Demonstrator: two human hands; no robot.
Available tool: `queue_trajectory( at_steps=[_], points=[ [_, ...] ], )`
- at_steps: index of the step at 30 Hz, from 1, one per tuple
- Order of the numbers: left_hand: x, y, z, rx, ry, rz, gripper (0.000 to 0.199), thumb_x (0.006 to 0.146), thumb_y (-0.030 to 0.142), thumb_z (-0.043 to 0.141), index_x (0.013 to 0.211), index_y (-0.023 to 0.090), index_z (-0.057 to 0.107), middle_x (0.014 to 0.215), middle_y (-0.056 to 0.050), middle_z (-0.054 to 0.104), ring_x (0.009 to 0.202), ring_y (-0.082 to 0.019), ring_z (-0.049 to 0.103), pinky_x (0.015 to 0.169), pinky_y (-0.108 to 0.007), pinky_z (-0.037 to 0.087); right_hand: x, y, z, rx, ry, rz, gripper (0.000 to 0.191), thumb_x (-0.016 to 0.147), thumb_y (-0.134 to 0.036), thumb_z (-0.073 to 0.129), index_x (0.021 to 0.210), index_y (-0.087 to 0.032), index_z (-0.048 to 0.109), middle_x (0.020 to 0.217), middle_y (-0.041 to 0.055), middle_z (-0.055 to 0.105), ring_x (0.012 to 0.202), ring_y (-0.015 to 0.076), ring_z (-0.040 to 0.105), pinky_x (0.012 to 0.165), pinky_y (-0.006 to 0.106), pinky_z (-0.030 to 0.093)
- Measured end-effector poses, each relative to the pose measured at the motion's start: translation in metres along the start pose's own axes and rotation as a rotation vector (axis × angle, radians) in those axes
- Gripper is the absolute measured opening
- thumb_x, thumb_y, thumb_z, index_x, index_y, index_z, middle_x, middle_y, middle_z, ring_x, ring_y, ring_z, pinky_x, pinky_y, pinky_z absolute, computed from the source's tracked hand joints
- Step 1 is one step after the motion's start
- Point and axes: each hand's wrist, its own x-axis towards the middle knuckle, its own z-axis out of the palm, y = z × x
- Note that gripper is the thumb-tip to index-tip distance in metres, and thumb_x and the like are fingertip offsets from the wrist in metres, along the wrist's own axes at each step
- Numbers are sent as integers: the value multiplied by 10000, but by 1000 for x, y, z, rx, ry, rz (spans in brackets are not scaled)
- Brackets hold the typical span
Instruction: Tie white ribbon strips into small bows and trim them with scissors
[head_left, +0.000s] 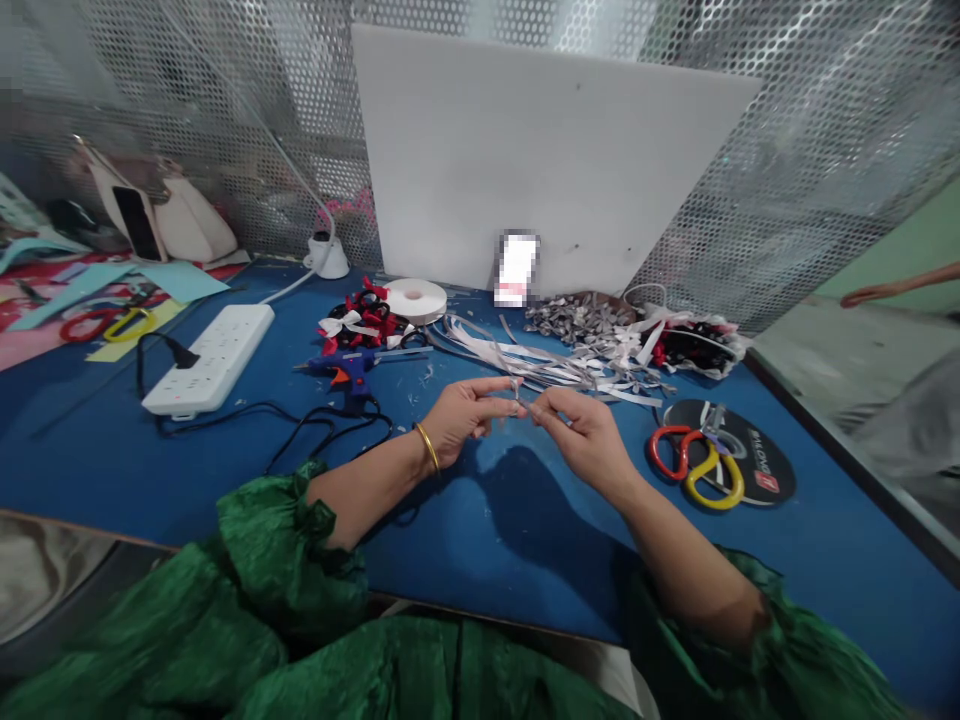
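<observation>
Above the blue tabletop, my left hand (469,415) and my right hand (581,430) meet at the fingertips. A short piece of silvery ribbon (516,393) is looped around the left fingers, pinched by the thumb. The right thumb and forefinger grip the ribbon's other end. Beyond the hands lie long grey and white ribbon strips (510,355) and a heap of small grey ribbon pieces (585,325). Left of them are a blue glue gun (349,370) and a pile of red, black and white bows (360,318).
Scissors with red and yellow handles (712,475) rest on a black disc (772,465) at right. A white power strip (214,360), trailing black cord (292,412) and white tape roll (415,300) lie leftward. A phone (516,268) leans on a white board (555,160). Another person's hand (862,297) shows far right.
</observation>
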Motion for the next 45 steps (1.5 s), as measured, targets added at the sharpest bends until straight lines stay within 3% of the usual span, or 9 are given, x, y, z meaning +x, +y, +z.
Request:
queue_trajectory(
  at_steps=[7,12,19,25,31,35,39,42,45],
  points=[
    [0,-4,4,16,-15,-42,581,633,290,791,1172,128,649,811,-75,716,416,-1,341,399,-176,215,2,4,7,170,219,62,273,833,-258,604,574,-198,543,755,27,568,769,173,544,695,301,403],
    [-2,-7,10,49,63,-34,598,613,278,789,1163,90,648,652,-20,663,400,-15,350,402,-186,242,-1,-1,17,520,88,249,276,905,-310,487,653,-203,513,620,-10,538,522,114,465,546,269,372],
    [-4,-9,10,192,57,10,428,644,260,727,1048,121,720,528,23,595,389,-35,361,395,-189,243,-6,-5,19,305,3,225,272,938,-366,453,710,-219,479,547,-45,413,485,108,352,471,252,290],
    [-4,-9,9,213,13,-34,502,643,273,738,1125,140,689,662,-16,685,425,-41,396,405,-188,274,-1,-2,18,430,28,295,349,934,-409,458,646,-213,430,531,-52,396,471,96,349,459,245,282],
    [-3,-9,10,227,82,-4,397,654,213,693,1037,115,722,475,44,549,385,-36,350,395,-186,241,-7,-6,27,423,83,297,336,944,-386,446,657,-211,426,533,-54,401,468,90,335,457,243,269],
    [-1,-11,8,235,37,-22,439,645,225,713,1072,120,709,633,-17,669,413,-39,379,402,-187,279,-6,1,29,464,100,329,339,930,-398,455,648,-222,385,540,-59,375,453,91,319,434,240,267],
    [1,-12,5,184,-51,-34,382,716,348,702,1012,108,713,611,-6,641,368,-29,341,427,-206,355,-4,8,24,371,78,246,284,934,-372,439,692,-228,404,607,-44,386,525,111,375,499,248,344],
    [2,-10,4,126,-9,-45,441,798,490,611,949,87,705,530,11,580,328,-27,315,442,-213,384,-5,8,17,255,-72,134,30,877,-249,498,897,-237,480,655,-50,399,561,120,392,551,248,372],
    [1,-8,3,118,13,-72,566,834,587,512,1024,83,686,614,-24,643,315,-23,321,442,-211,391,-6,6,14,101,-217,-7,281,777,-129,531,1037,-237,522,787,-18,518,660,136,473,611,250,390]
  ],
)
